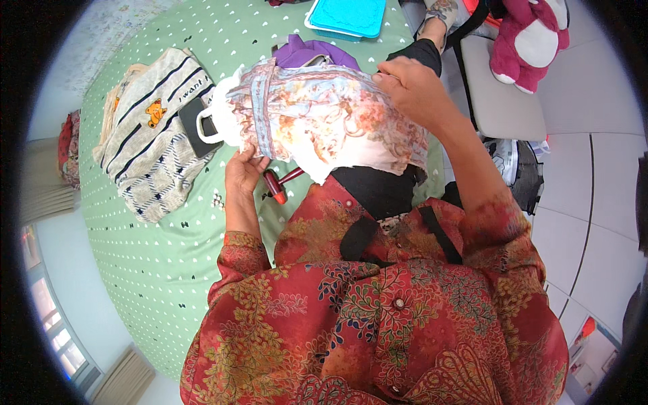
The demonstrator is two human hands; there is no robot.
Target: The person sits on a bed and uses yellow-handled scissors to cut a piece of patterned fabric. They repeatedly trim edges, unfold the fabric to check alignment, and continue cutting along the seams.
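Note:
A floral garment [324, 111] in white, orange and pale blue is spread across my lap, with a blue patterned band near its left end. My right hand [412, 93] is closed on its upper right edge. At the lower left edge, my left hand [245, 169] pinches the cloth between thumb and fingers. A white piece with a loop [208, 126] sticks out from the garment's left end; whether it is part of the garment I cannot tell. It partly covers a dark flat rectangular object [191, 121]. Close to my left fingers lies a dark red small hammer [276, 186].
Folded striped knitwear [152, 126] with a bear motif lies left on the green bedspread [152, 263]. Beyond the garment are a purple bag [319, 50] and a blue-lidded plastic box [349, 17]. Small white beads [217, 201] sit nearby. A chair [501, 91] holds a plush toy [531, 45].

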